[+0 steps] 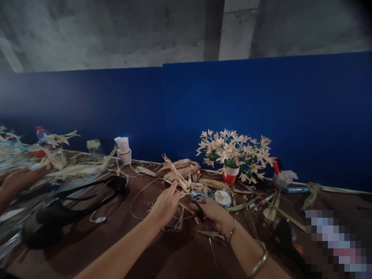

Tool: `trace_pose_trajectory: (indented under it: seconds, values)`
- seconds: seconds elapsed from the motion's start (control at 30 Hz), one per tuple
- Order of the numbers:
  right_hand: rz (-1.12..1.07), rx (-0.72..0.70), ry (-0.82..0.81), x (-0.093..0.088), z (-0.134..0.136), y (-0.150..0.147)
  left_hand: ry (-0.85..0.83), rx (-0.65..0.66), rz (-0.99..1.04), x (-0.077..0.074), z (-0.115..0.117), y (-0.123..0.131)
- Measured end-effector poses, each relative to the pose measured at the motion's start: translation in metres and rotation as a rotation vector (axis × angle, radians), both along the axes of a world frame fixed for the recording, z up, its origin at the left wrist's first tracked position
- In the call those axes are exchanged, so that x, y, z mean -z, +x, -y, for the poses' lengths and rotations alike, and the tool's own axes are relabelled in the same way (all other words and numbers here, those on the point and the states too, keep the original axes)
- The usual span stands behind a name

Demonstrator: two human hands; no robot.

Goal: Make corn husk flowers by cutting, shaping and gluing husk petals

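Note:
My left hand [165,204] reaches out over the brown table [162,252], its fingers pinched on a pale dried leaf strip [178,176] that rises from a heap of husks [181,169]. My right hand [213,213], with a bracelet at the wrist, is closed round black-handled scissors [199,207] just right of the left hand. Loose strips lie under both hands.
A red pot of straw flowers [232,155] stands at the back by the blue partition [261,116]. A black bag with straps [66,211] lies at left, and another person's hand [19,180] rests at far left. A paper cup [124,153], jar [94,148] and bottle [42,133] stand behind.

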State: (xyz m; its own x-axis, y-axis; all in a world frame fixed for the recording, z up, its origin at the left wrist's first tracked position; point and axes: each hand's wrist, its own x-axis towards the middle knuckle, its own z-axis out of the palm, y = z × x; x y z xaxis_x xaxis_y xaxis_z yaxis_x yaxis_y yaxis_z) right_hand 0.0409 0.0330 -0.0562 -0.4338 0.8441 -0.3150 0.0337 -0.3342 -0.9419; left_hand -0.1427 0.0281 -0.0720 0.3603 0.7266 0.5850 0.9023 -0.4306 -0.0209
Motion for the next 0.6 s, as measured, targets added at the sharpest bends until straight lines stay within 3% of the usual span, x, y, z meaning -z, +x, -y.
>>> trace_pose_trajectory:
  seconds: [0.23, 0.43, 0.53, 0.6]
  values:
    - [-0.019, -0.004, 0.001, 0.009, -0.015, -0.008, 0.014, 0.001, -0.02, 0.005, -0.002, -0.007]
    - [0.045, -0.033, 0.007, 0.005, -0.016, -0.001, -0.023, 0.03, 0.167, 0.009, -0.004, -0.022]
    - [0.085, -0.081, 0.012, 0.004, -0.016, 0.004, -0.16, 0.045, 0.324, 0.005, -0.003, -0.029]
    - [0.108, -0.13, 0.015, 0.006, -0.016, 0.007, -0.377, 0.043, 0.489, -0.003, -0.003, -0.035]
